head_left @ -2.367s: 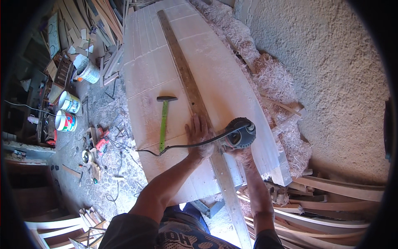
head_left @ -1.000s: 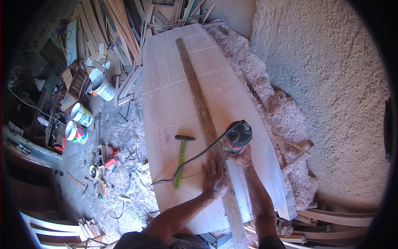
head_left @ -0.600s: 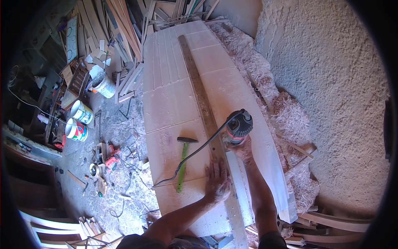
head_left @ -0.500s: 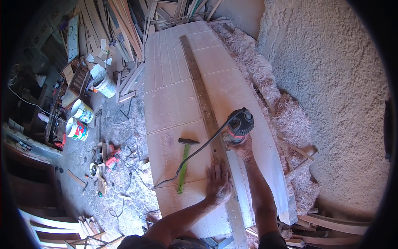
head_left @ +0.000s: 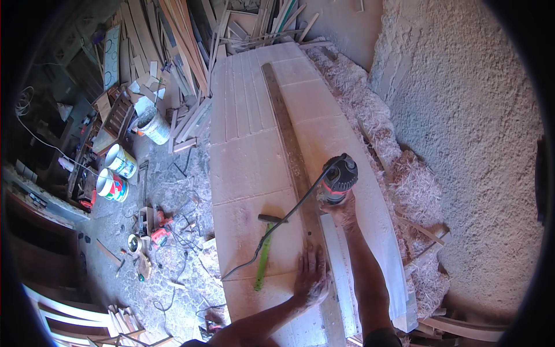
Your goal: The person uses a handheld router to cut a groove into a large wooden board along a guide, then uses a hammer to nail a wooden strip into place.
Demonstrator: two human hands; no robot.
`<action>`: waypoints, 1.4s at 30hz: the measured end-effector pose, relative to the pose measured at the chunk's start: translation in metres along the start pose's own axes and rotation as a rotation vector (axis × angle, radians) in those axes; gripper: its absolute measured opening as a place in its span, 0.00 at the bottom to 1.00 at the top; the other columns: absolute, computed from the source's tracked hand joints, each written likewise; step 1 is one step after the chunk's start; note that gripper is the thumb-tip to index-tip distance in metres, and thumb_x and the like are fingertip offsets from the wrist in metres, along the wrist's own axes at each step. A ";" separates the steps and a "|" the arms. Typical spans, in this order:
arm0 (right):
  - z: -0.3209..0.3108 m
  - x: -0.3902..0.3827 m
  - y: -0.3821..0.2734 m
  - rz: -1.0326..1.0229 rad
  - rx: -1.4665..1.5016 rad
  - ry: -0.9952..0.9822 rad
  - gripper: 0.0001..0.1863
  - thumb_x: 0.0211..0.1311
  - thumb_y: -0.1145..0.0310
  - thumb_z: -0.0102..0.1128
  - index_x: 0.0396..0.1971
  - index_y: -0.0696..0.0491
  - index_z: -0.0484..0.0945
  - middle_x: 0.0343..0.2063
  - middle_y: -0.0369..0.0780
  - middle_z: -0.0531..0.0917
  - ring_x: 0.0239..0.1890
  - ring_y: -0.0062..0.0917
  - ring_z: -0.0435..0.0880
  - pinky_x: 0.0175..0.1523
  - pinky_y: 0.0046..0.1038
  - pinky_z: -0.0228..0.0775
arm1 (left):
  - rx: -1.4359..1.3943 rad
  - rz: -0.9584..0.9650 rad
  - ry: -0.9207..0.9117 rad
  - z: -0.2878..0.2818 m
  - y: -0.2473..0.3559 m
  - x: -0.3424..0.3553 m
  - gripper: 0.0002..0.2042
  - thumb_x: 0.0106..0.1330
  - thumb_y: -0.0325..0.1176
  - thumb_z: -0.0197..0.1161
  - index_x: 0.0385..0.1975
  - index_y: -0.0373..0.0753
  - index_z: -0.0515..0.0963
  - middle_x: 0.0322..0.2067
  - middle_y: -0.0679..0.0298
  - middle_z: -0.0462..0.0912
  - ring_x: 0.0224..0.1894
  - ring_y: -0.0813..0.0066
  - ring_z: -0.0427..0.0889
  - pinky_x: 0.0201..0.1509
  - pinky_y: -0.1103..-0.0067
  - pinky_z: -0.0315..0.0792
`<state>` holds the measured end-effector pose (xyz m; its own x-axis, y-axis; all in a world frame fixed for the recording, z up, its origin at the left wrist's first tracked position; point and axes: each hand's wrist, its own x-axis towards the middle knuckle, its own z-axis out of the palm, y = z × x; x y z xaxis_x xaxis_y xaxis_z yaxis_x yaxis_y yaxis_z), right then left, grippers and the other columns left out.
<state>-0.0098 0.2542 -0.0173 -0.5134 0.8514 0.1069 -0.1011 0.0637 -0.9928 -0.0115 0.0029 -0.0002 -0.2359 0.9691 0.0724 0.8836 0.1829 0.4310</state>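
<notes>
My right hand [head_left: 341, 209] is closed around the lower body of a black and red router [head_left: 340, 173], which stands on a large pale wooden panel [head_left: 251, 173]. The router sits just right of a long, narrow wooden straightedge [head_left: 287, 136] laid lengthwise over the panel. With fingers stretched out, my left hand [head_left: 312, 279] presses flat on the straightedge's nearer part. A dark cord [head_left: 276, 227] runs from the router across the panel to its left edge. Under the cord lies a hammer [head_left: 264, 257] with a green handle. The router's bit is hidden.
Wood shavings [head_left: 416, 179] are heaped between the panel and a rough wall [head_left: 462, 115] on the right. Buckets [head_left: 153, 126], a red power tool [head_left: 161, 236] and loose cords lie on the littered floor at left. Wood offcuts [head_left: 188, 43] lean at the back.
The router and my right hand have slid a little farther away along the straightedge. My left hand stays in place on it. The whole view has shifted slightly.
</notes>
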 end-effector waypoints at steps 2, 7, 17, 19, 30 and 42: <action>0.001 0.005 -0.001 -0.021 0.022 -0.014 0.38 0.38 0.83 0.69 0.56 0.54 0.72 0.49 0.37 0.84 0.51 0.22 0.83 0.56 0.24 0.75 | 0.036 -0.018 -0.036 0.001 -0.004 0.005 0.36 0.72 0.44 0.53 0.70 0.21 0.57 0.71 0.29 0.53 0.72 0.33 0.59 0.75 0.50 0.52; 0.005 0.013 -0.003 -0.095 -0.017 0.017 0.38 0.38 0.84 0.71 0.57 0.54 0.71 0.49 0.37 0.84 0.51 0.22 0.83 0.57 0.25 0.74 | 0.102 0.021 0.106 0.006 -0.031 0.053 0.32 0.72 0.41 0.52 0.68 0.22 0.59 0.70 0.30 0.54 0.72 0.33 0.59 0.74 0.50 0.55; 0.011 0.037 -0.001 -0.055 0.097 0.006 0.39 0.37 0.83 0.72 0.57 0.54 0.72 0.49 0.35 0.84 0.50 0.21 0.82 0.56 0.25 0.75 | 0.118 0.009 0.177 -0.002 -0.066 0.123 0.32 0.71 0.36 0.52 0.68 0.19 0.56 0.68 0.26 0.56 0.72 0.32 0.58 0.75 0.53 0.56; 0.012 0.042 -0.001 -0.020 0.152 0.006 0.39 0.36 0.83 0.71 0.57 0.53 0.72 0.49 0.35 0.84 0.49 0.21 0.82 0.54 0.24 0.75 | 0.154 0.019 0.161 -0.006 -0.065 0.123 0.32 0.71 0.36 0.52 0.68 0.19 0.56 0.67 0.26 0.56 0.71 0.32 0.59 0.75 0.54 0.56; 0.019 0.082 0.014 -0.048 0.113 0.023 0.40 0.35 0.81 0.71 0.57 0.52 0.72 0.46 0.34 0.83 0.46 0.20 0.82 0.53 0.24 0.75 | 0.166 0.047 0.163 -0.021 -0.060 0.123 0.32 0.70 0.37 0.52 0.67 0.18 0.58 0.66 0.24 0.58 0.69 0.33 0.63 0.74 0.55 0.58; 0.035 0.122 -0.002 -0.081 0.130 0.008 0.40 0.37 0.84 0.68 0.58 0.51 0.72 0.47 0.34 0.84 0.46 0.19 0.83 0.50 0.23 0.76 | 0.210 0.066 0.126 -0.020 -0.062 0.125 0.31 0.69 0.36 0.54 0.67 0.19 0.60 0.66 0.26 0.59 0.68 0.32 0.64 0.72 0.55 0.61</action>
<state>-0.1023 0.3398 0.0001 -0.4928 0.8502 0.1855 -0.2520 0.0646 -0.9656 -0.1035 0.1099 -0.0002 -0.2122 0.9542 0.2109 0.9602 0.1634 0.2265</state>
